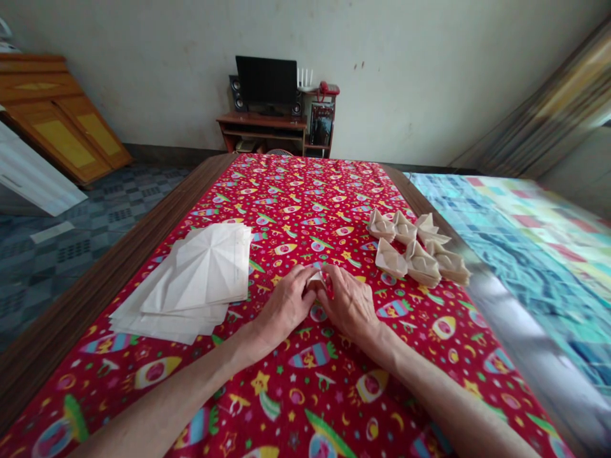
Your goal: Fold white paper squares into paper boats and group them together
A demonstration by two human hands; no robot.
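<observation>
- Small folded paper (316,277), mid-frame, pinched in the fingertips of left hand (292,296) and right hand (351,304).
- Probably light, crisp, easily creased; best taken gently by folded edges.
- Sheet stack (205,273) left of centre; folded pieces (414,262) at centre right, near the counter (126,254) edge.
- Room to move: red cloth (291,401), lower centre.

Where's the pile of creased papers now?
In the head view, the pile of creased papers lies on the left side of the red cloth, left of the left hand and across from the folded paper shapes on the right.
</observation>
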